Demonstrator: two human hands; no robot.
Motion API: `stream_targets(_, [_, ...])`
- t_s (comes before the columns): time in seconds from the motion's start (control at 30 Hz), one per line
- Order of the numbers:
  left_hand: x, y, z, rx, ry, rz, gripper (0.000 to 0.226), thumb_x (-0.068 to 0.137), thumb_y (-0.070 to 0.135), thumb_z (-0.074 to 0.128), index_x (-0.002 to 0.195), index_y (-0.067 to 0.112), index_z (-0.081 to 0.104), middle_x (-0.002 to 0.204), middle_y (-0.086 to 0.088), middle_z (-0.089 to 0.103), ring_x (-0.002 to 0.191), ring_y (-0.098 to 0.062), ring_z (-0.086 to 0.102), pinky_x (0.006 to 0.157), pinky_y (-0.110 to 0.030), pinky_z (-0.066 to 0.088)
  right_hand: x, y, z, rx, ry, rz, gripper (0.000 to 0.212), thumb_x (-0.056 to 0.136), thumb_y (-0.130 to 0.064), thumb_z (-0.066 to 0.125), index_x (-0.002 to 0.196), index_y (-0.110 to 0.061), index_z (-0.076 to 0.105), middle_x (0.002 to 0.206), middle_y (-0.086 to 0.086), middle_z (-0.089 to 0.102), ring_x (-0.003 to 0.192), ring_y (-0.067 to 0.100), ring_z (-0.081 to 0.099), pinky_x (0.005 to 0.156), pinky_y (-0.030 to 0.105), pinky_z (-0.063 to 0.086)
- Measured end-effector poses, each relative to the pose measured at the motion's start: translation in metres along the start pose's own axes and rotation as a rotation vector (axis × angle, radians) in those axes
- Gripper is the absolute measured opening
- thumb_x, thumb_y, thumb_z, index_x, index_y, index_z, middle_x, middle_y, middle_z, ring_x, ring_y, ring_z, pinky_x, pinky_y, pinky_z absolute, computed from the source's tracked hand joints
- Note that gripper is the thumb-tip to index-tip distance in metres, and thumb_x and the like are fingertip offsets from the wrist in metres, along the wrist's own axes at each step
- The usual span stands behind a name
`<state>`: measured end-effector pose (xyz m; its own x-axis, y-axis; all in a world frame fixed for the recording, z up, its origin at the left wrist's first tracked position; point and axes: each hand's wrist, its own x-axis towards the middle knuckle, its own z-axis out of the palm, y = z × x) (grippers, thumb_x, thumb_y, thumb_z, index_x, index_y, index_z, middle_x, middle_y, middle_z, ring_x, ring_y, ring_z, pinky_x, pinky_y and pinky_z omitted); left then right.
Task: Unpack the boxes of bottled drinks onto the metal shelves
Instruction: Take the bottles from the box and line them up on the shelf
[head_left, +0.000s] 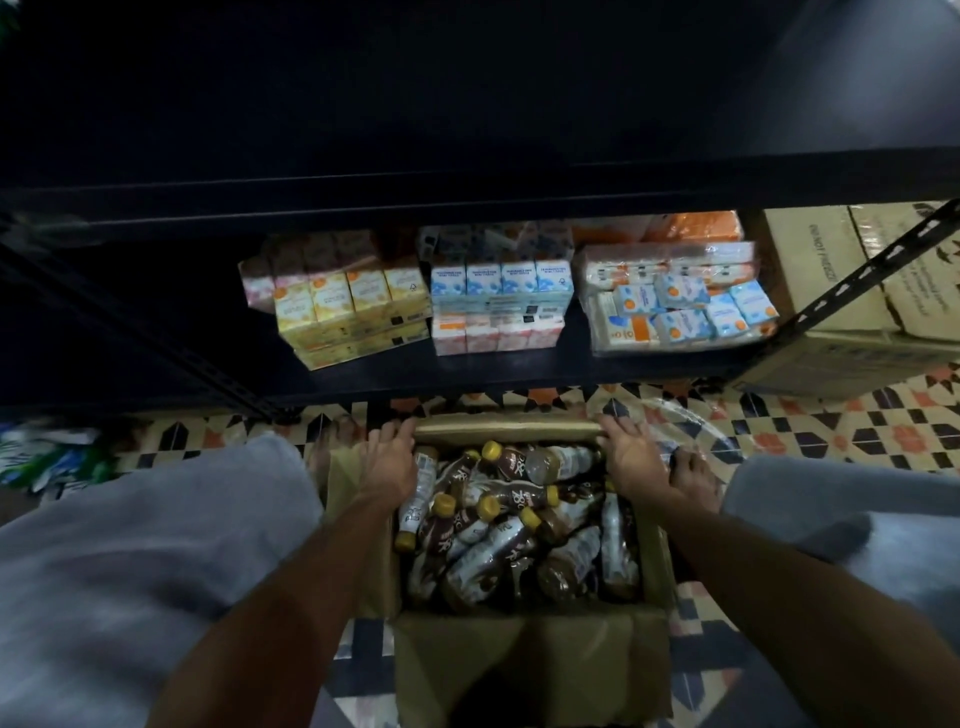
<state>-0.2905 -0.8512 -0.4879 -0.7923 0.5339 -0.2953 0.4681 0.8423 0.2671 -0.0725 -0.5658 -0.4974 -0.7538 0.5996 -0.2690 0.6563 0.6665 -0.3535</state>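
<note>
Gripping the open brown cardboard box (509, 430) by its rim, left hand (387, 460) and right hand (638, 460) should grab yellow-capped brown bottles (498, 525) next.

It looked like a shop's stockroom. Black metal shelving (467, 374) with slotted uprights filled the upper frame, its lower shelf stacked with shrink-wrapped multipacks of drink cartons (501, 291). Sealed cardboard cartons (810, 270) sat at the right edge, and an open box (519, 654) of bottles (509, 499) stood on the patterned tiled floor (883, 431) at lower centre.
</note>
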Motion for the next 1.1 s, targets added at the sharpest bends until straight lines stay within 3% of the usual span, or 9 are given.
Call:
stream_targets(0.17, [0.007,-0.015,0.026,-0.260,0.109,0.014,0.044,0.100,0.010,0.043,0.141,0.025,0.049,0.119,-0.007,0.049,0.104,-0.023,0.046,0.094,-0.046,0.044,0.002,0.009,0.012,-0.010,0.066,-0.060,0.043,0.101,-0.017,0.047,0.144,-0.021,0.046,0.134,0.004,0.052,0.119,0.021,0.046,0.101,0.040,0.045])
stream_targets(0.27, [0.014,-0.017,0.035,-0.383,0.191,0.033,0.047,0.096,-0.003,0.045,0.134,0.022,0.056,0.116,-0.005,0.048,0.103,-0.018,0.049,0.093,-0.038,0.046,0.008,0.017,0.015,-0.047,0.078,-0.109,0.055,0.095,-0.014,0.057,0.146,-0.025,0.042,0.135,0.001,0.049,0.121,0.021,0.047,0.099,0.041,0.050])
stream_targets(0.33, [0.024,-0.017,0.035,-0.337,0.224,0.069,0.046,0.093,-0.005,0.049,0.131,0.019,0.059,0.115,-0.007,0.049,0.104,-0.019,0.048,0.090,-0.035,0.045,0.020,0.020,0.012,-0.025,0.083,-0.144,0.046,0.099,-0.016,0.052,0.144,-0.022,0.045,0.133,0.004,0.050,0.120,0.025,0.048,0.098,0.042,0.048])
stream_targets(0.43, [0.037,-0.017,0.032,-0.212,0.254,0.064,0.044,0.090,-0.005,0.053,0.128,0.014,0.061,0.108,-0.010,0.049,0.097,-0.027,0.047,0.082,-0.042,0.048,0.040,0.018,0.013,-0.028,0.149,-0.163,0.035,0.102,-0.013,0.051,0.136,-0.017,0.055,0.123,0.011,0.057,0.112,0.033,0.053,0.094,0.045,0.047])
stream_targets(0.57, [0.056,-0.012,0.026,-0.136,0.302,0.067,0.038,0.090,-0.002,0.058,0.125,0.010,0.063,0.108,-0.014,0.050,0.095,-0.034,0.050,0.078,-0.045,0.046,0.070,0.015,0.011,-0.098,0.184,-0.151,0.041,0.092,-0.004,0.062,0.131,-0.014,0.058,0.124,0.013,0.054,0.109,0.036,0.055,0.092,0.044,0.048])
stream_targets(0.97, [0.082,-0.007,0.015,-0.058,0.304,0.117,0.040,0.082,-0.005,0.056,0.119,0.009,0.063,0.112,-0.015,0.054,0.100,-0.034,0.049,0.081,-0.046,0.043,0.093,0.009,0.004,-0.124,0.152,-0.104,0.043,0.089,-0.002,0.062,0.131,-0.012,0.053,0.124,0.013,0.054,0.109,0.032,0.051,0.090,0.046,0.049])
stream_targets(1.1, [0.078,-0.004,0.011,-0.054,0.301,0.112,0.034,0.086,0.000,0.055,0.118,0.009,0.063,0.112,-0.015,0.055,0.100,-0.034,0.050,0.082,-0.044,0.041,0.088,0.000,0.001,-0.093,0.154,-0.071,0.033,0.098,-0.010,0.053,0.131,-0.010,0.054,0.123,0.014,0.055,0.111,0.031,0.051,0.092,0.045,0.048])
